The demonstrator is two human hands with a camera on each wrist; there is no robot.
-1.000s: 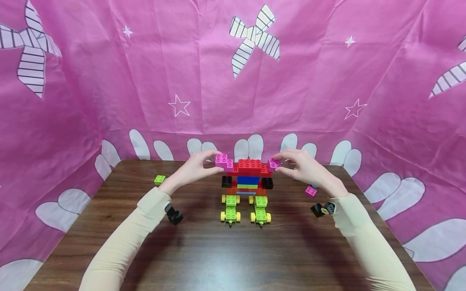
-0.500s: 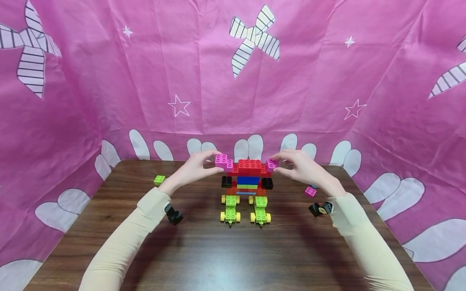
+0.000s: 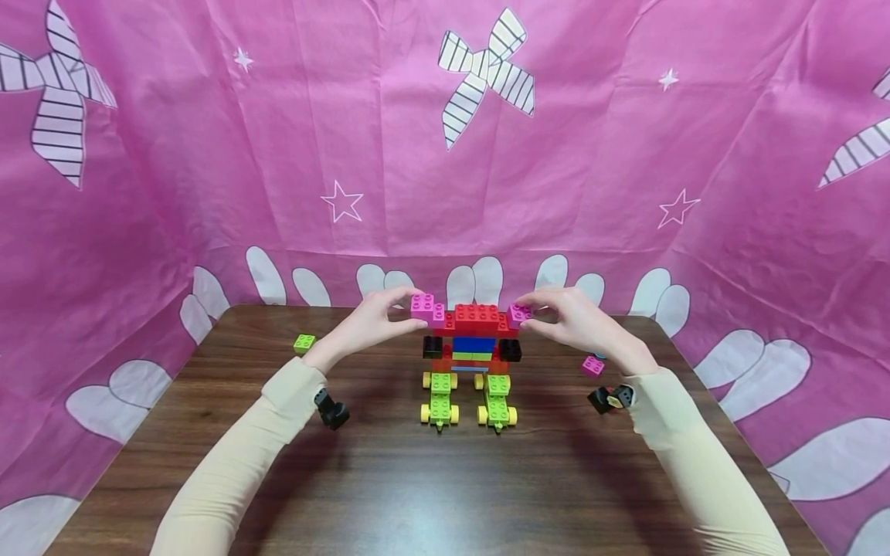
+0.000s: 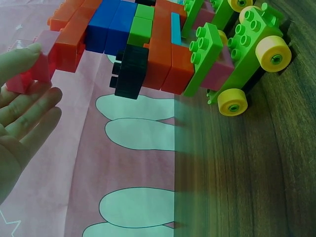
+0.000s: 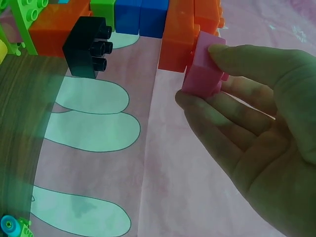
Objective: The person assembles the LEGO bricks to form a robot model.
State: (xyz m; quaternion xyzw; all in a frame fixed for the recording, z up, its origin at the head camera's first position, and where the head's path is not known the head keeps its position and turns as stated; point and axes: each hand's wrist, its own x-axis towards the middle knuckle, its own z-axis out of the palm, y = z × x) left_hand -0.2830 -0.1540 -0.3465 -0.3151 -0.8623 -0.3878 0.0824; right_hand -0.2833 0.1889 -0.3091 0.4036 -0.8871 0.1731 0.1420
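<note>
A toy-brick figure point(image 3: 476, 316) stands mid-table on two green wheeled bases point(image 3: 441, 403) with yellow wheels. Its body has red, blue and green bricks, with a black brick point(image 3: 433, 347) on each side. My left hand point(image 3: 381, 318) pinches the upper pink brick point(image 3: 422, 306) of two stepped at the figure's top left corner. At the top right corner, my right hand point(image 3: 572, 315) holds another pink brick point(image 3: 518, 314) between thumb and fingers. In the right wrist view that pink brick point(image 5: 203, 66) meets the end of the red top bar point(image 5: 176, 37).
A loose green brick point(image 3: 304, 344) lies on the table at the left. On the right lies a loose pink brick point(image 3: 593, 365), with a blue piece point(image 3: 601, 355) partly hidden behind the right wrist. Pink cloth point(image 3: 417, 193) walls in the table's back and sides.
My right hand has moved slightly left, bringing its pink brick against the red bar's end. The left hand stays where it was, still pinching its brick.
</note>
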